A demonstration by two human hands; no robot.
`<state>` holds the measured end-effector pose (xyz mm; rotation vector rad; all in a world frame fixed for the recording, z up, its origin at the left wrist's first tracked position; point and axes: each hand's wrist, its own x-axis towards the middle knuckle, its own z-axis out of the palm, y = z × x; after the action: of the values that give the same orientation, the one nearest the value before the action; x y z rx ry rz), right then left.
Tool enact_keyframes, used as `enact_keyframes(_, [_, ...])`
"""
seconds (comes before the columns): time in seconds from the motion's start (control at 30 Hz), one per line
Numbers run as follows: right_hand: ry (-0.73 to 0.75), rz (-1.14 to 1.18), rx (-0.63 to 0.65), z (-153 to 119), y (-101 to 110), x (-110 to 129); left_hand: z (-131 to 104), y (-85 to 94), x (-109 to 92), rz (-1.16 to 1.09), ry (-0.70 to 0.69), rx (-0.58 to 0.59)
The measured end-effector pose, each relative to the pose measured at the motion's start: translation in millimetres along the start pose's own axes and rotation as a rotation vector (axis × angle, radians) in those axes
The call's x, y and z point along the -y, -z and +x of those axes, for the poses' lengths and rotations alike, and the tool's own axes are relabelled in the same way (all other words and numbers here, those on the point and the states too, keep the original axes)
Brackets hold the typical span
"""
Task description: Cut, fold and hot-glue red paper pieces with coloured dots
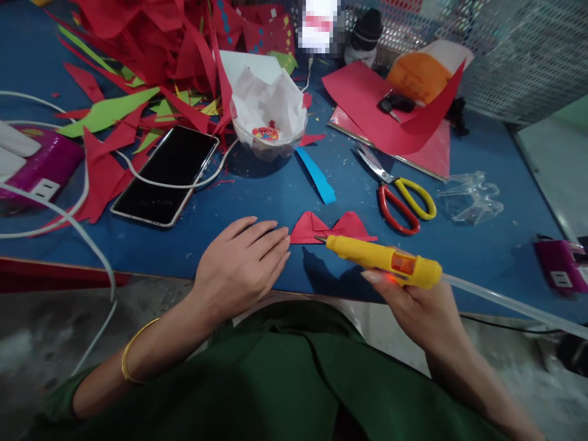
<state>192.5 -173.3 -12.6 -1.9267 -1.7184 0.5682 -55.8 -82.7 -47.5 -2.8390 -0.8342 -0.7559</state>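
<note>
Blue-topped and strewn with paper, the desk (257, 196) was bordered in front by a grey floor (151, 306). Nearest, a dark green garment (257, 380) was seen below the two hands. On the left wrist, a gold bangle (126, 358) was worn. The left hand (243, 260) was laid palm down with its fingers extended close together, the tips brought to the left end of a folded red paper piece (353, 227); whether it was pressed could not be told. By the right hand (425, 312), curled around it, a yellow glue gun (381, 260) was gripped, its nozzle held over the red piece's middle. Just beyond, a blue strip (316, 176) was placed, with scissors (390, 180) left splayed to its right and a phone (169, 162) crossed by a white cable. Farther back, a clear bowl (271, 151) was lined with white paper, and red scraps (147, 37) were heaped behind.
</note>
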Motion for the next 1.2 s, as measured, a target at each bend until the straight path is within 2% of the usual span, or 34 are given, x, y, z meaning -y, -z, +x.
enact_keyframes(0.07, [-0.014,0.018,-0.002,-1.1,0.7,0.5,0.0,-0.1,-0.1,0.004,0.004,0.0])
enact_keyframes(0.2, [-0.026,0.027,0.075,0.5,-5.9,4.4,0.1,-0.1,-0.5,0.019,0.001,-0.001])
enact_keyframes(0.43, [0.012,-0.029,0.118,9.7,-15.8,9.9,1.0,0.1,-0.9,0.006,0.0,-0.013])
enact_keyframes(0.9, [-0.011,-0.08,0.088,7.3,-11.0,6.5,0.2,-0.6,-0.3,0.004,0.002,-0.007])
enact_keyframes(1.0, [-0.019,-0.026,0.054,5.4,-8.2,2.2,0.3,-0.9,-0.2,0.003,0.005,-0.01])
enact_keyframes(1.07, [-0.036,0.05,-0.012,1.4,-3.4,-3.1,0.0,-1.4,-0.1,-0.008,0.012,-0.014])
enact_keyframes(1.2, [-0.153,0.245,-0.139,-7.9,18.4,-13.8,-0.7,-1.9,0.3,-0.017,0.016,-0.043])
